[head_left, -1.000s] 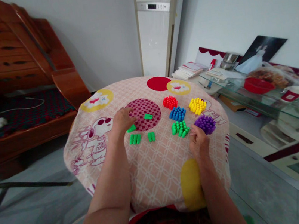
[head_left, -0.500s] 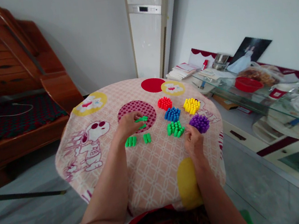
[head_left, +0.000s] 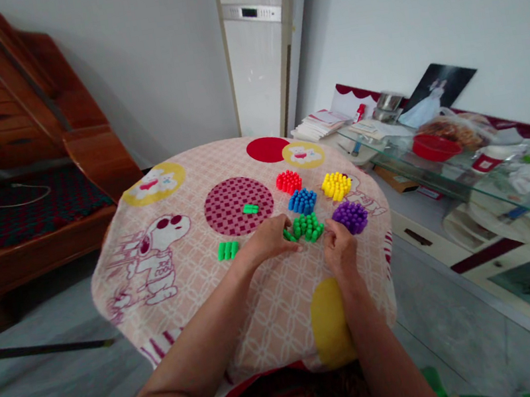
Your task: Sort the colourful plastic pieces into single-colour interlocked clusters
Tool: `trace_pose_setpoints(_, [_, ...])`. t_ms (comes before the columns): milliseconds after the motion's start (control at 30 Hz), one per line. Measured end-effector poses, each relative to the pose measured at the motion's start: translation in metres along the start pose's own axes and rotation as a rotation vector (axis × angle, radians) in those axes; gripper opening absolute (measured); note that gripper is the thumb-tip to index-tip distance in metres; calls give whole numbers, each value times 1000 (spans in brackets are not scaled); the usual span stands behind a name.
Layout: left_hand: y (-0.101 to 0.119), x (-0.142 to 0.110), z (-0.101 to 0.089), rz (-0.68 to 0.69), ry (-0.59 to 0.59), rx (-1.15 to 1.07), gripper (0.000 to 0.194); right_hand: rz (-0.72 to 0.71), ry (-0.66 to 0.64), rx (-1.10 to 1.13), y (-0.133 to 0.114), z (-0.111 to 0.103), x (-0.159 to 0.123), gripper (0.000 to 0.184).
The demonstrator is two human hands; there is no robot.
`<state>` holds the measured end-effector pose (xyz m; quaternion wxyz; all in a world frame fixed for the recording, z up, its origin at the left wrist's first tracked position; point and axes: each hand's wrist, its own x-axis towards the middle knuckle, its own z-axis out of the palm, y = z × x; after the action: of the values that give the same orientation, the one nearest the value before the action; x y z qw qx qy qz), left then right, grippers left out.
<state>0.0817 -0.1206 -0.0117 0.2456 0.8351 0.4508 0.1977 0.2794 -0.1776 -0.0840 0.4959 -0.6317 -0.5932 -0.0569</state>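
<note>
My left hand (head_left: pixel 271 239) reaches to the left edge of a cluster of small green plastic pegs (head_left: pixel 308 226), its thumb and fingers closed around green pegs there. My right hand (head_left: pixel 341 248) is pinched at that cluster's right side, beside a bunch of purple pegs (head_left: pixel 350 218); what its fingertips hold, if anything, is hidden. One short row of green pegs (head_left: pixel 228 250) lies left of my left hand. Another small green group (head_left: pixel 250 209) rests on the checkered circle. Behind the green cluster stand blue pegs (head_left: pixel 302 201), red pegs (head_left: pixel 288 182) and yellow pegs (head_left: pixel 336 186).
A patterned cloth (head_left: pixel 274 318) covers the round table. To the right, a glass-topped cabinet (head_left: pixel 510 193) holds papers, a red bowl (head_left: pixel 435 146) and a cup. A wooden bench (head_left: pixel 97 158) stands at the left, with a tall white appliance (head_left: pixel 254 66) behind the table.
My left hand has left the green group on the checkered circle and moved right and nearer to the green cluster. My right hand stays about where it was.
</note>
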Motion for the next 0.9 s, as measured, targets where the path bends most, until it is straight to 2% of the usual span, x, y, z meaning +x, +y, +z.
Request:
trace_pose_setpoints(100, [1,-2,4,-28,24,54,47,3,-12,16,0,0,0,38])
trace_pose_setpoints(400, [6,0,7,-34,28,194,17,8,-32,-3,-2,-2,0,38])
trace_pose_setpoints(567, [8,0,6,-16,18,130,18,9,-30,3,-3,-2,0,40])
trace_pose_setpoints(900, [18,-1,16,-21,55,126,13,-20,-8,-12,-2,-2,-1,38])
